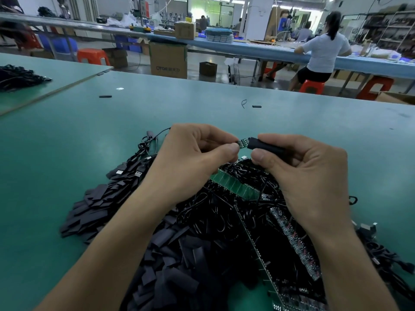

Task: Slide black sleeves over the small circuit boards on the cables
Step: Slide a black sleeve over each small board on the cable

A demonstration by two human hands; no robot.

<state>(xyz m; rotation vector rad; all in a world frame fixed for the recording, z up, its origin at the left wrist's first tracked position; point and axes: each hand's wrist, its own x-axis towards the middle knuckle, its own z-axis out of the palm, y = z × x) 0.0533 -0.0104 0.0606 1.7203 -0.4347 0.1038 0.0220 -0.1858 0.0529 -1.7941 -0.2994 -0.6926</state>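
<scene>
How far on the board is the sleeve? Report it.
Barely on: the circuit board just enters the black sleeve; most of its green shows.

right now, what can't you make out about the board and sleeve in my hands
All in the head view:
- How far the small circuit board reaches into the black sleeve: the sleeve hides that end.
- The sleeve's far end: covered by the right hand.
- The board's cable: hidden behind the left hand.
- The board's markings: too small.
- The heap of cables: cut off by the bottom edge.
</scene>
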